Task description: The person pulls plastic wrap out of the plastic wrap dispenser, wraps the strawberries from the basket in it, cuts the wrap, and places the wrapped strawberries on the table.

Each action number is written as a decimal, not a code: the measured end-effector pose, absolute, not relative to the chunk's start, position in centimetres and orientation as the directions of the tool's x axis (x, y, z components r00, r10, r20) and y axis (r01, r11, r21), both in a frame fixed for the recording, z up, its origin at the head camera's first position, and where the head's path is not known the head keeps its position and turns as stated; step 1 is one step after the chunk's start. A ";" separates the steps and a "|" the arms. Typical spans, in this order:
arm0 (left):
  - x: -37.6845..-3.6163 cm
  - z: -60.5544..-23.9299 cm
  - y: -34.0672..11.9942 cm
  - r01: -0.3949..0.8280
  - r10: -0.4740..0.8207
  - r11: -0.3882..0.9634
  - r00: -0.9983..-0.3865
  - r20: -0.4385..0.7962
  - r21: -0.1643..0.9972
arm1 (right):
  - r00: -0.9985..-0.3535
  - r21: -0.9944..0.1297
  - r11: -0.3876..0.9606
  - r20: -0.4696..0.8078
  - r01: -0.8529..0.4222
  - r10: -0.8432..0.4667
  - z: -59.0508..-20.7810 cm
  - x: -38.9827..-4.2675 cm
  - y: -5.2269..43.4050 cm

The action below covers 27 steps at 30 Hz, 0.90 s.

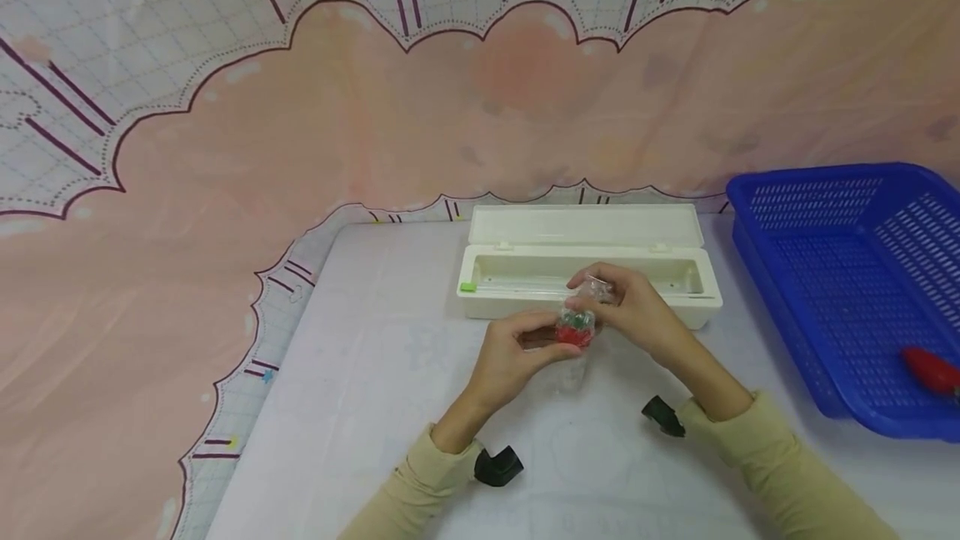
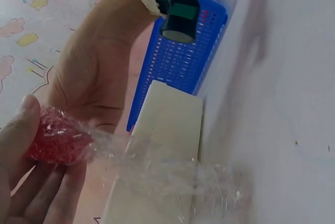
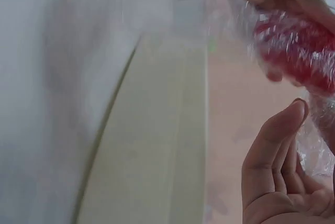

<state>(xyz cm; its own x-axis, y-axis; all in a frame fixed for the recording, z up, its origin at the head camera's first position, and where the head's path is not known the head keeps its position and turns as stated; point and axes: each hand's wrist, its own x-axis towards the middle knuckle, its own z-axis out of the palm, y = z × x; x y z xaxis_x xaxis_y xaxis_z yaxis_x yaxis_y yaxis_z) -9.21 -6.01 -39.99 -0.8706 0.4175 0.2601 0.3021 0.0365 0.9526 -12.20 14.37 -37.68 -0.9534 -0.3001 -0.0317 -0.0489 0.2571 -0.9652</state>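
Note:
A small red thing with a green part (image 1: 574,334) is wrapped in crinkled clear plastic film; its exact kind is hidden by the wrap. My left hand (image 1: 510,357) holds it between thumb and fingers, in front of the long white box. From above right, my right hand (image 1: 637,315) pinches the bunched plastic film (image 1: 597,290) at the upper end of the bundle. More clear film (image 2: 214,187) trails off the red thing in the left wrist view. Behind the hands stands the white box (image 1: 510,307), its lid (image 1: 585,225) raised at the back.
A blue plastic basket (image 1: 806,340) stands at the right, with a red object (image 1: 930,369) inside. A small green piece (image 1: 468,287) sits at the box's left front edge. Black wrist mounts (image 1: 498,467) stick out from both sleeves above the white table (image 1: 360,407).

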 end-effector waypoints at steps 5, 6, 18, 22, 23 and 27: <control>-9.1 -39.7 -6.0 0.241 0.374 0.018 -0.902 0.217 0.970 | -0.957 -0.975 0.217 -0.018 -0.047 -0.290 -38.1 -12.2 14.2; -9.1 -39.7 -6.0 0.236 0.369 0.020 -0.905 0.212 0.972 | -0.959 -0.973 0.220 -0.003 -0.062 -0.285 -38.2 -12.2 14.2; -9.5 -39.8 -6.4 0.308 0.316 0.053 -0.907 0.277 0.950 | -0.940 -0.970 0.167 0.115 -0.176 -0.321 -38.1 -11.7 14.4; -9.6 -39.7 -6.4 0.338 0.307 0.012 -0.897 0.319 0.941 | -0.934 -0.973 0.196 0.048 -0.124 -0.354 -38.3 -11.6 14.5; -9.6 -39.7 -6.3 0.341 0.307 0.001 -0.894 0.325 0.940 | -0.931 -0.973 0.203 0.030 -0.110 -0.364 -38.4 -11.5 14.5; -9.6 -39.6 -6.2 0.349 0.307 -0.038 -0.888 0.343 0.936 | -0.919 -0.976 0.209 -0.024 -0.064 -0.393 -38.5 -11.3 14.7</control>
